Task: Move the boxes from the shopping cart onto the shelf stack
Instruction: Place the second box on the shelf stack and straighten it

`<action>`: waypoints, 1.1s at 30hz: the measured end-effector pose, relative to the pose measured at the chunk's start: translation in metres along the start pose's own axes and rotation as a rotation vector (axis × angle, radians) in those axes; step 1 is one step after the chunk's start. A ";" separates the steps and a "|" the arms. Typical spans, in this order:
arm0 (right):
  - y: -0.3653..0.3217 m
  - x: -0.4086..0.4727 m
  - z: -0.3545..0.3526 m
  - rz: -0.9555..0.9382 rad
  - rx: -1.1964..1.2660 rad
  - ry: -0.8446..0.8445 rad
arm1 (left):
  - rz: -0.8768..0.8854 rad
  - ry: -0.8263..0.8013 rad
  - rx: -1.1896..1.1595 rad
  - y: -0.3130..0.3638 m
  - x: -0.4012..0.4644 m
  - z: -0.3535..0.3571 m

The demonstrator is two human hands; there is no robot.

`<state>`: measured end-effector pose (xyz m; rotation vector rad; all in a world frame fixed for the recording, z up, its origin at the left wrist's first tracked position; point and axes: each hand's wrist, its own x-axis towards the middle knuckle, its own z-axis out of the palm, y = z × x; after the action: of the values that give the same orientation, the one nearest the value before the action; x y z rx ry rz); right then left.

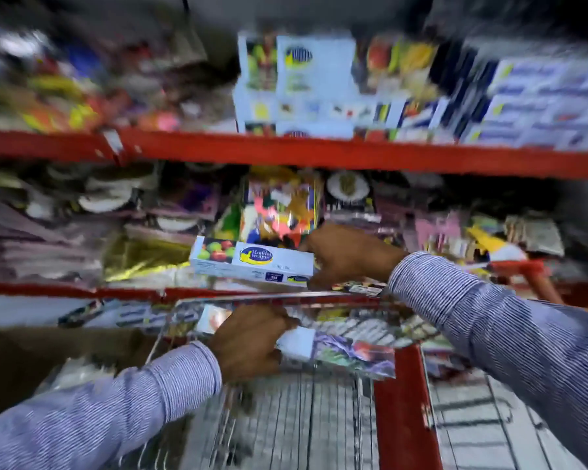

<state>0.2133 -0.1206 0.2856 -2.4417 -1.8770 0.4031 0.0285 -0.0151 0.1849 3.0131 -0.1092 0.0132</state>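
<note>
So right now the right hand [343,256] is clamped on the end of a long white cardboard box with fruit pictures and a blue-yellow logo [252,261], holding it level above the wire shopping cart with red trim [404,401], out in front of the lower shelf. The left hand [248,340] is down in the cart, closed around another white box [299,342] at about 6 o'clock from the first one. The stack of matching white boxes [296,86] sits up at 12 o'clock on the shelf above the red metal shelf beam [319,152]. If I were doing this, I'd lift the raised box clear over that beam before pushing in, keep it flat with the logo facing out like the others, and square it on the stack. Holding just one end lets it droop, so probably support it underneath. Everything's pretty motion-blurred, so edges are hard to judge.
</note>
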 end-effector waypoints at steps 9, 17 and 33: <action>0.001 -0.013 -0.161 0.056 -0.060 0.267 | -0.054 0.277 0.188 -0.008 0.042 -0.180; 0.040 0.006 -0.219 0.159 -0.078 0.379 | -0.086 0.291 0.173 -0.014 0.076 -0.237; 0.103 0.066 -0.231 0.254 0.043 0.442 | -0.067 0.244 0.145 -0.029 0.136 -0.273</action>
<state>0.3784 -0.0556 0.4772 -2.4839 -1.3768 -0.0900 0.1649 0.0383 0.4536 3.1262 0.0167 0.3969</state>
